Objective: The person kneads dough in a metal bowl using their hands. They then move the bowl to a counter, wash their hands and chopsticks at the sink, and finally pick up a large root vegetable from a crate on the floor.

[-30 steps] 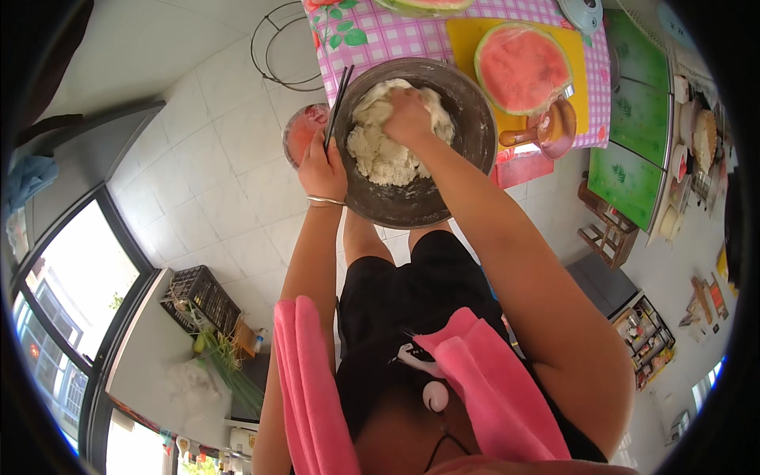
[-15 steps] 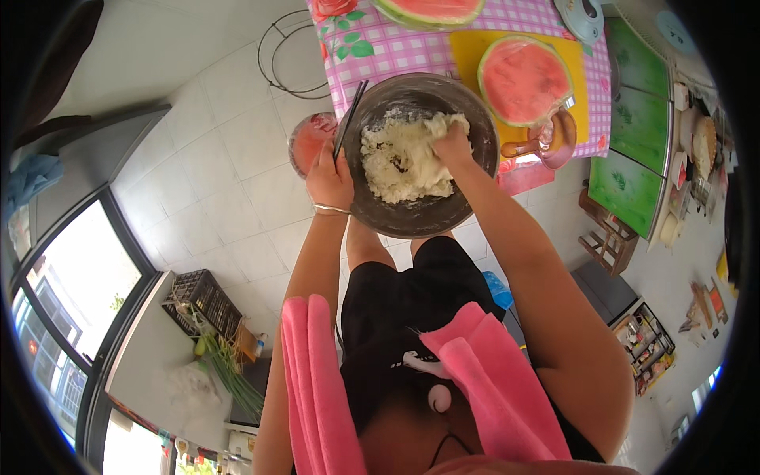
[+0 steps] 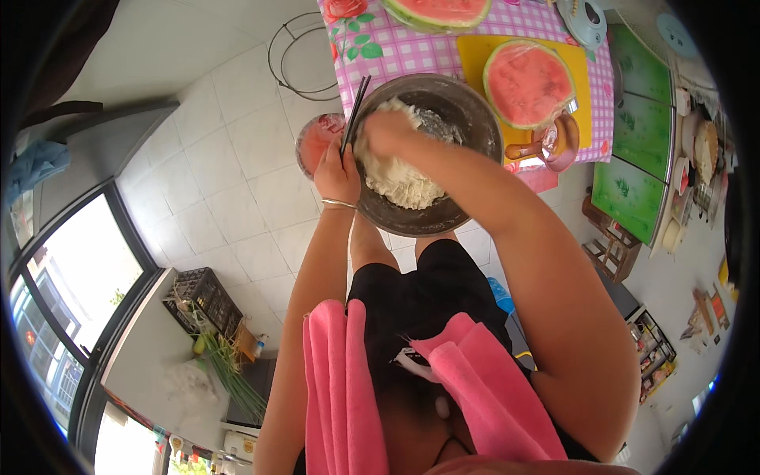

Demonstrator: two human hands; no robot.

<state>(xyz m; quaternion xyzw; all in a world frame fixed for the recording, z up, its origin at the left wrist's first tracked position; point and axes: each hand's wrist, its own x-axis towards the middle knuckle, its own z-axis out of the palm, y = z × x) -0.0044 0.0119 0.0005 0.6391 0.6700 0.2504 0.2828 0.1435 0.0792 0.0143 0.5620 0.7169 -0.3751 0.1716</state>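
Left hand (image 3: 337, 179) grips 2 chopsticks (image 3: 357, 111) at bowl (image 3: 480, 131) rim; right hand (image 3: 388, 133) on dough (image 3: 406, 187), blurred, can't tell grip. Dough looks clumped, not yet smooth; white residue (image 3: 434, 123) uncollected.

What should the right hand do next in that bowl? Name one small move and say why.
Probably sweep the right hand across the bowl and gather the white smears into the dough: the hand is at the bowl's left side, while those smears lie on its far right inner surface. The left hand, holding dark chopsticks at the rim, could likely steady it.
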